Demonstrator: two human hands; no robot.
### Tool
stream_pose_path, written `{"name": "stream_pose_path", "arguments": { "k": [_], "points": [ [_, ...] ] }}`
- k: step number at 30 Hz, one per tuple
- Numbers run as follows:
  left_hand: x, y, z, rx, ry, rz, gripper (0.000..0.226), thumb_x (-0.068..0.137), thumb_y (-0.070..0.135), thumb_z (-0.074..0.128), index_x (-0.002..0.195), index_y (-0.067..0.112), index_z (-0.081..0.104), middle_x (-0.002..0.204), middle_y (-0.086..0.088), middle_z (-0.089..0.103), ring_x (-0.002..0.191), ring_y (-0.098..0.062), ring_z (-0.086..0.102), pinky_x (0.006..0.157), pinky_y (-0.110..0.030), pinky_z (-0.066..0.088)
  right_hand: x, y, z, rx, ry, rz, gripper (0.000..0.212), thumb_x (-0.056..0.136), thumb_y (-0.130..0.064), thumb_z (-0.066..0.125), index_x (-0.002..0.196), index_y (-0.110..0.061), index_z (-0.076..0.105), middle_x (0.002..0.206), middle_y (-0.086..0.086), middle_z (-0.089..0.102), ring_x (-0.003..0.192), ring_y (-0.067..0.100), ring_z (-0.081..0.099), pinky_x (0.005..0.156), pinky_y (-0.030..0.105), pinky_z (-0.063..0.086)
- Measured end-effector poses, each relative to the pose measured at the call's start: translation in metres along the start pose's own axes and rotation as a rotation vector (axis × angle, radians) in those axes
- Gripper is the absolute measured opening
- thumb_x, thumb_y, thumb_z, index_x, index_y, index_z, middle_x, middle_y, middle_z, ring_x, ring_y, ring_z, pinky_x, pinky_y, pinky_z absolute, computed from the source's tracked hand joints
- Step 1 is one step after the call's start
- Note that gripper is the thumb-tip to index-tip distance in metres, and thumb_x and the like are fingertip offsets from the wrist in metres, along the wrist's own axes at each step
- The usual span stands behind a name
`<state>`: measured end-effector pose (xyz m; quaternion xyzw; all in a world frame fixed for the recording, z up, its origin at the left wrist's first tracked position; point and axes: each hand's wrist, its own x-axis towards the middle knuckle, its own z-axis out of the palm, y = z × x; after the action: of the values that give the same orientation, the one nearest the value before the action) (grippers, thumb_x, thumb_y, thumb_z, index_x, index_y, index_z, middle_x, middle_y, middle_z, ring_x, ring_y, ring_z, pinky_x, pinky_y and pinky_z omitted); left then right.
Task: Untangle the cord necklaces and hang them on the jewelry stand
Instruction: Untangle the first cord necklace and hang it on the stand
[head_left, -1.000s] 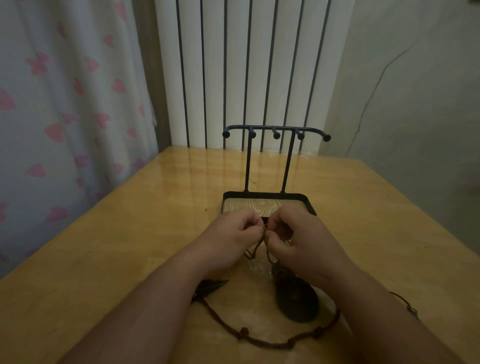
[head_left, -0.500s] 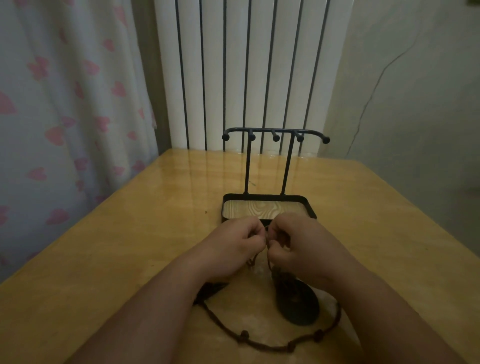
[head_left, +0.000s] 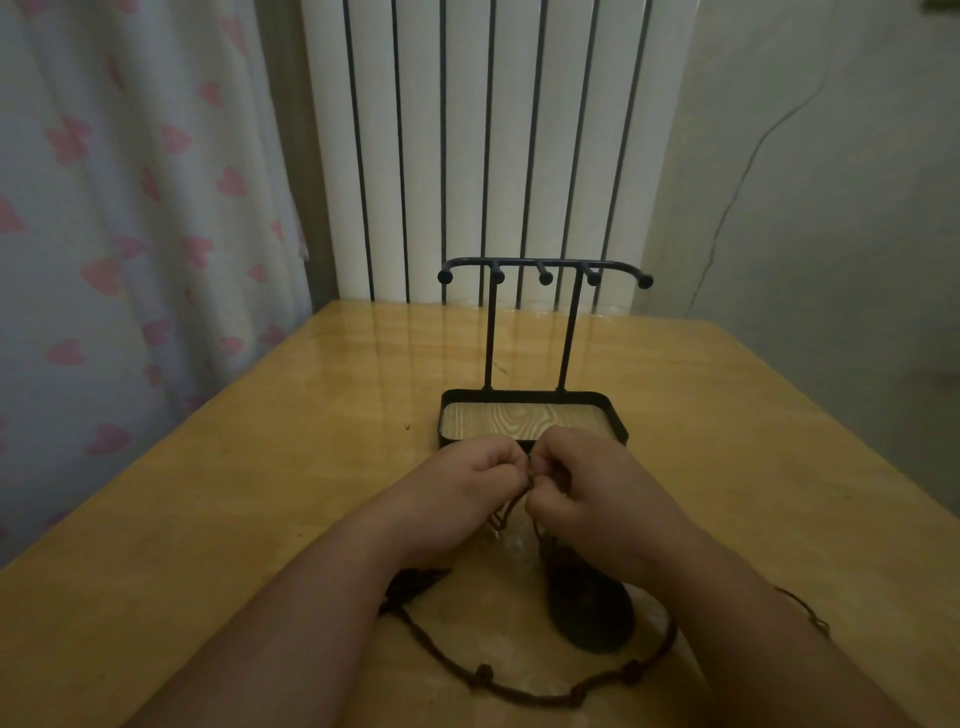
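1. Just before the jewelry stand (head_left: 545, 267), fingers (head_left: 506, 465) of the left hand (head_left: 467, 486) and right hand (head_left: 597, 493) pinched the tangled cord necklaces (head_left: 484, 673) over the worktop (head_left: 260, 493).
2. A hard pull could tighten the knot.

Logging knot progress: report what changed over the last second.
Nothing visibly moved. The left hand and right hand still pinch the tangled brown cord necklaces in front of the black metal jewelry stand; the dark oval pendant still lies on the yellow wooden table.
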<state>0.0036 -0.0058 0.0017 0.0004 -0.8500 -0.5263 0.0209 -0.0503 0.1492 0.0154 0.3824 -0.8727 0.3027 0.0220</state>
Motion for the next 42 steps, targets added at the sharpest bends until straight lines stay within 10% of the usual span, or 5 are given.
{"name": "stream_pose_path", "arguments": {
  "k": [42],
  "points": [
    [0.005,-0.001,0.003,-0.226,0.040,0.112,0.021,0.082,0.029,0.047,0.065,0.036,0.057,0.069,0.003,0.048,0.063,-0.016,0.039,0.059,-0.033,0.034,0.001,-0.002,0.016,0.243,0.249,-0.087,0.006,0.079,-0.031,0.046,0.074,-0.029,0.046,0.072,-0.011,0.048,0.066,0.001,0.046,0.055,0.018,0.038]
  ]
}}
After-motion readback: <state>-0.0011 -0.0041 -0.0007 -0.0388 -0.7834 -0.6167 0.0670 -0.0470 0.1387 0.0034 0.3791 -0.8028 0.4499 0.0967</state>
